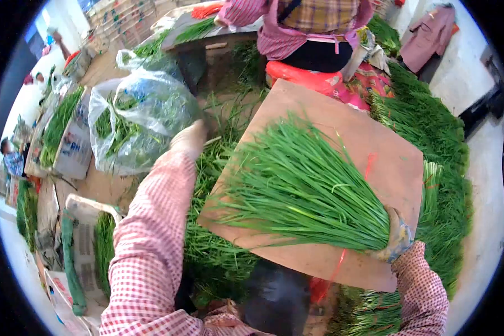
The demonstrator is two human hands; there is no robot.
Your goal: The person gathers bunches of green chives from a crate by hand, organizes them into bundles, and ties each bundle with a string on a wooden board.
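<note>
A thick bunch of long green chives (313, 190) lies across a brown board (397, 168), its leaf tips fanned to the left. My right hand (399, 236), in a patterned glove, is wrapped round the stalk ends at the board's right edge. A thin red string (340, 264) runs under the bunch and shows on both sides of it. Out to the left, off the board, my gloved left hand (190, 137) is beside a clear plastic bag (145, 115) with greens inside. Motion blurs its fingers, and a stalk or two shows next to it.
Loose chive leaves (213, 257) cover the ground left of the board. Bundled chives (431, 129) are piled along the right wall. Ahead sits a co-worker in a pink striped sleeve (243, 11) at another table (213, 42). A crate (75, 134) stands at left.
</note>
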